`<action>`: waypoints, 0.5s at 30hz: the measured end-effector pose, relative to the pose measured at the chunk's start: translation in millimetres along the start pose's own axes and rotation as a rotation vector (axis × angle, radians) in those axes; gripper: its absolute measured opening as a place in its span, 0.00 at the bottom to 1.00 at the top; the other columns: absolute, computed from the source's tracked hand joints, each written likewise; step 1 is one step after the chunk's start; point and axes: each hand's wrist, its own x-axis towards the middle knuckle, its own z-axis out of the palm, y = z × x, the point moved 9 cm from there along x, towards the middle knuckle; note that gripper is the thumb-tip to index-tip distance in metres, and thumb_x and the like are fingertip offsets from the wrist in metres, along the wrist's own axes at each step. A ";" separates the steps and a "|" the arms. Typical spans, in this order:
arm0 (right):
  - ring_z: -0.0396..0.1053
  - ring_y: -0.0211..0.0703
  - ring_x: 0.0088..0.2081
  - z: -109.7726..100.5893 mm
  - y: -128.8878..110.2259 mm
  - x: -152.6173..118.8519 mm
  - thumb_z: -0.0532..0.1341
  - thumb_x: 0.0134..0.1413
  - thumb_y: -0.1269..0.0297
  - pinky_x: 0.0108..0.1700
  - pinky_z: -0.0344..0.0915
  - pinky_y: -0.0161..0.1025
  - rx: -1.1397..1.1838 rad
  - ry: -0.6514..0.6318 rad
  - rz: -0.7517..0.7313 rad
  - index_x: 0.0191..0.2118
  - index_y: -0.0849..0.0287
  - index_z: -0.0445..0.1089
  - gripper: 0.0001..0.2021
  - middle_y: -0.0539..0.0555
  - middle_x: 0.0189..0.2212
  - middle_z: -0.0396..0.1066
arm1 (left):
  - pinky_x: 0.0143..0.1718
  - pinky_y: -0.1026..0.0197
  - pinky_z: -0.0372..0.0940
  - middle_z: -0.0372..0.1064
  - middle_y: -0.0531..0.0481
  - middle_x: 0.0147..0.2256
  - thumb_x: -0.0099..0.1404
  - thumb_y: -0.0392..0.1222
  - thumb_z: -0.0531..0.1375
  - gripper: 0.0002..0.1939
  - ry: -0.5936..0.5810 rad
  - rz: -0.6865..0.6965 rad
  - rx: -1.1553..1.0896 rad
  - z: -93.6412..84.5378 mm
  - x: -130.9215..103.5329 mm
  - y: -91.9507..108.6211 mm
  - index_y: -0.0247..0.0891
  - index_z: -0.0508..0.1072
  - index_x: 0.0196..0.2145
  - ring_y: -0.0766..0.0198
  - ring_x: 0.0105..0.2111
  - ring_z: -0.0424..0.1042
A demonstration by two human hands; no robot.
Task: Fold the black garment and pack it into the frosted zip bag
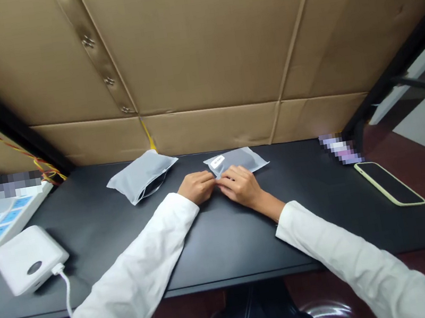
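Note:
A frosted plastic bag (248, 160) with a white label (218, 162) lies near the back of the black table. My left hand (197, 187) is closed in a pinch at the bag's near left corner. Against its fingertips, my right hand (240, 186) pinches the same corner with curled fingers and covers part of the near edge. The exact grip between the fingertips is partly hidden. To the left of my hands, a second frosted bag (140, 173) rests apart from them, its near right edge gaping, with something dark showing inside.
A cardboard wall (199, 53) rises behind the black table (231, 253). At left are a white power strip (5, 224) and a white square device (30, 260) with a cable. A phone (389, 183) in a pale green case lies at right, near a blurred-out item (340, 148).

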 end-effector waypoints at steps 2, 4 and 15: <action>0.67 0.45 0.35 -0.1 2.2 -1.1 0.59 0.60 0.70 0.36 0.59 0.43 0.009 -0.009 0.016 0.39 0.58 0.73 0.05 0.54 0.34 0.75 | 0.27 0.62 0.62 0.70 0.50 0.25 0.69 0.33 0.51 0.15 0.005 -0.005 -0.006 0.3 -0.1 -0.2 0.38 0.72 0.27 0.66 0.25 0.68; 0.67 0.45 0.35 2.3 4.6 -1.7 0.59 0.60 0.71 0.36 0.60 0.42 0.029 -0.034 0.050 0.37 0.58 0.72 0.05 0.53 0.33 0.75 | 0.26 0.62 0.62 0.69 0.50 0.25 0.69 0.33 0.50 0.15 0.004 -0.011 -0.018 1.0 0.3 0.4 0.38 0.72 0.27 0.66 0.25 0.68; 0.67 0.46 0.34 -15.9 76.5 -22.8 0.59 0.48 0.77 0.39 0.65 0.43 0.171 -0.015 0.272 0.36 0.56 0.71 0.10 0.52 0.29 0.71 | 0.28 0.62 0.61 0.69 0.50 0.26 0.71 0.38 0.52 0.15 0.032 -0.167 -0.063 -9.2 -4.0 -22.2 0.38 0.71 0.26 0.66 0.26 0.69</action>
